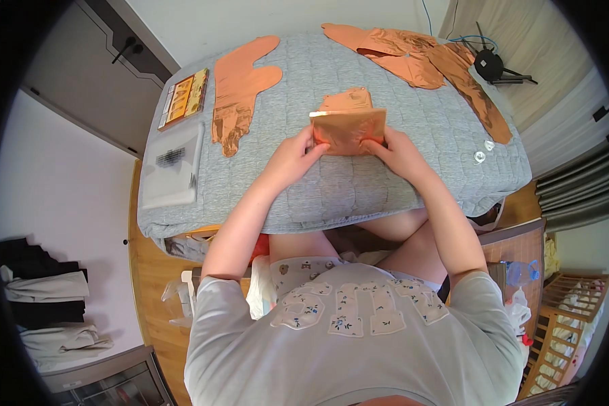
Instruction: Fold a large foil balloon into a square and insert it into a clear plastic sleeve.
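Between my hands is a folded copper-coloured foil balloon (349,132), held up over the grey quilted bed cover. Its far part (345,99) rests flat beyond the raised fold. My left hand (296,157) is closed on its left edge, thumb on the near face. The right edge is pinched by my right hand (400,157), thumb likewise in front; the other fingers are mostly hidden behind the foil. A flat, uninflated copper foil balloon (240,84) with rounded lobes lies to the left. Another copper foil balloon (413,61), spread out and creased, lies at the far right.
A clear plastic sleeve (169,169) and a flat printed package (184,98) lie along the bed's left side. Two small white rolls (480,157) sit near the right edge. A black router (488,65) with antennas and a blue cable stands at the back right corner.
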Demonstrator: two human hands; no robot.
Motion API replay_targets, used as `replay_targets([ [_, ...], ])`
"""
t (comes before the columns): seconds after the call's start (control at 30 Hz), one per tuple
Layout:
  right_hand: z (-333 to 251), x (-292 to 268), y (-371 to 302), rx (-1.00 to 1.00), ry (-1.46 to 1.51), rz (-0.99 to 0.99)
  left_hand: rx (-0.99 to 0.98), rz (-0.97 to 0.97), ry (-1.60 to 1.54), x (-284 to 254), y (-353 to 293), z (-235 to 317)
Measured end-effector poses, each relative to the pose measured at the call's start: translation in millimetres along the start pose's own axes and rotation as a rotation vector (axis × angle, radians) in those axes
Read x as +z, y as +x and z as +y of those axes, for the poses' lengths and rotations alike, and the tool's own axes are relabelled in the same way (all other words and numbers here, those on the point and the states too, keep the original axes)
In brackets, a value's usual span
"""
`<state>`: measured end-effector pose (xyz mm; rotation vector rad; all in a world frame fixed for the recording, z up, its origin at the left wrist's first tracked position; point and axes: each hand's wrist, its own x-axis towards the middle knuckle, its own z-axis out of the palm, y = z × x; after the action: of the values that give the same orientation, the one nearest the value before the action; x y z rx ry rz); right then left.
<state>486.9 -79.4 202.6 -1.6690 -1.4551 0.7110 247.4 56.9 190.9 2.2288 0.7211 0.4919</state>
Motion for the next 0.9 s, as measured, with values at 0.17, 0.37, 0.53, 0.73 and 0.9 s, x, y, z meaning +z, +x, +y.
replay_targets([
  [0.17, 12, 4, 24, 0.114, 0.046, 0.087, -0.153, 0.050, -0.153, 1, 11, 2],
  [0.37, 17, 7, 41, 0.224, -0.070, 0.084, -0.121, 0.100, -0.080, 1, 15, -2],
  [0.53, 22, 10, 51, 0.257, -0.182, 0.120, -0.184, 0.047, -0.018, -1, 23, 8],
  [0.73, 16, 11, 52, 0.229, -0.321, 0.148, -0.207, 0.132, 0.191, 2, 29, 18],
  [0.9, 12, 9, 53, 0.273, -0.334, 0.081, 0.122, 0.206, 0.474, 14, 53, 11],
])
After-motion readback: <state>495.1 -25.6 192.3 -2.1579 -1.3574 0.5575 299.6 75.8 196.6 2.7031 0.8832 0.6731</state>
